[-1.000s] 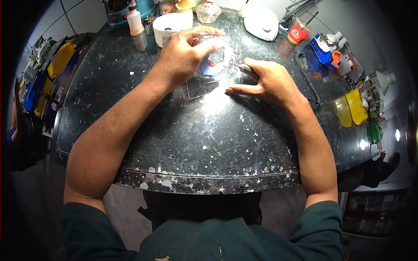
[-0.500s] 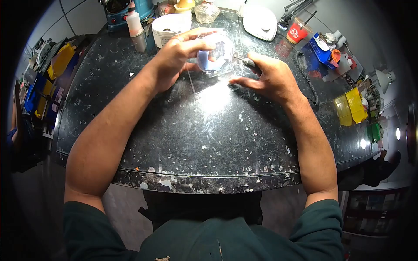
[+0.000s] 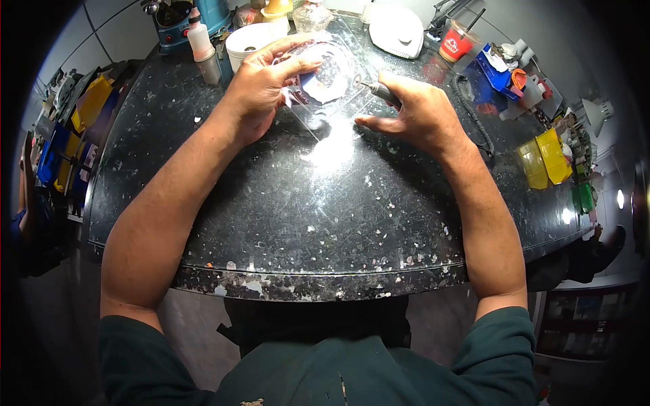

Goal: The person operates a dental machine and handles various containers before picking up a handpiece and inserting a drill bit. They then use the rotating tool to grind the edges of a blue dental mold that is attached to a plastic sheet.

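Note:
My left hand (image 3: 274, 84) is closed on the edge of a clear plastic sheet (image 3: 318, 111), thumb on top and the other fingers partly hidden behind. The sheet has square corners and a rounded middle, where something whitish and bluish shows through; glare hides its detail. In my right hand (image 3: 416, 111) is a rotary handpiece (image 3: 385, 93), pointing left, its thin shaft ending in a small disc (image 3: 358, 80). That disc is at the right side of the rounded middle; whether it touches cannot be made out. My right thumb sticks out below the handpiece.
Behind the sheet stand a white tub (image 3: 254, 39), a dropper bottle (image 3: 200, 39) and a white device (image 3: 397, 32). To the right are a red cup (image 3: 458, 42), a coiled cord (image 3: 472, 111), a blue bin (image 3: 496, 80) and yellow bins (image 3: 545, 161). The black worktop (image 3: 318, 223) is scuffed.
My left hand has shifted slightly left and tilted the plastic sheet, so its square outline shows more. My right hand and the handpiece have stayed nearly in place.

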Available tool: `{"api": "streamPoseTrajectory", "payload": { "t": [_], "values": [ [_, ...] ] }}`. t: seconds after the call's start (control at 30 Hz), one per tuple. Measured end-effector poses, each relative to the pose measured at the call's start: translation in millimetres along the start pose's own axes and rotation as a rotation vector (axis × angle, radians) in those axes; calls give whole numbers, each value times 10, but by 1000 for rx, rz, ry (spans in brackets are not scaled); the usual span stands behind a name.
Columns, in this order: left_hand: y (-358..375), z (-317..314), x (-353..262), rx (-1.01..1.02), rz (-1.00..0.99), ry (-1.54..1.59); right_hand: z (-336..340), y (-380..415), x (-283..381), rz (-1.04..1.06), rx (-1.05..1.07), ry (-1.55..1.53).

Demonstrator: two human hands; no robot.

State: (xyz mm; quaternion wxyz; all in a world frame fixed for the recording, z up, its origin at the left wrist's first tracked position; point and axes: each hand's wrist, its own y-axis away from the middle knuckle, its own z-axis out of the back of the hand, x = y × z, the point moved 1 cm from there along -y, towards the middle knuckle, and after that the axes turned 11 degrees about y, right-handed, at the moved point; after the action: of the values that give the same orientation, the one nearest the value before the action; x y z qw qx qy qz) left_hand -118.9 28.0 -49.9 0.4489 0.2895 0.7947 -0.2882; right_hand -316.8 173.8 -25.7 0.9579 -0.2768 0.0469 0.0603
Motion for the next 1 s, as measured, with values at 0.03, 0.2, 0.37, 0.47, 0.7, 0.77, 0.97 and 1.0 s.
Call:
{"api": "streamPoseTrajectory", "payload": {
  "t": [0.03, 0.2, 0.37, 0.47, 0.7, 0.77, 0.97, 1.0],
  "values": [
    [-8, -3, -6, 33, -41, 11, 9, -1, 6, -3, 0, 2],
    [33, -90, -9, 5, -48, -83, 35, -26, 26, -114, 167, 65],
    [37, -93, -34, 18, -45, -108, -27, 9, -4, -77, 79, 47],
    [50, -103, -43, -4, -10, -137, -4, -9, 32, -91, 115, 39],
    [56, -111, -59, 45, -39, -171, -37, 2, -1, -65, 110, 21],
    [56, -110, -58, 47, -40, -175, -37, 2, 1, -62, 103, 19],
    [46, -99, -54, 64, -35, -169, -32, 3, 2, -46, 90, 10],
    [43, -96, -49, 64, -38, -173, -32, 3, 2, -43, 87, 3]
  ]
}}
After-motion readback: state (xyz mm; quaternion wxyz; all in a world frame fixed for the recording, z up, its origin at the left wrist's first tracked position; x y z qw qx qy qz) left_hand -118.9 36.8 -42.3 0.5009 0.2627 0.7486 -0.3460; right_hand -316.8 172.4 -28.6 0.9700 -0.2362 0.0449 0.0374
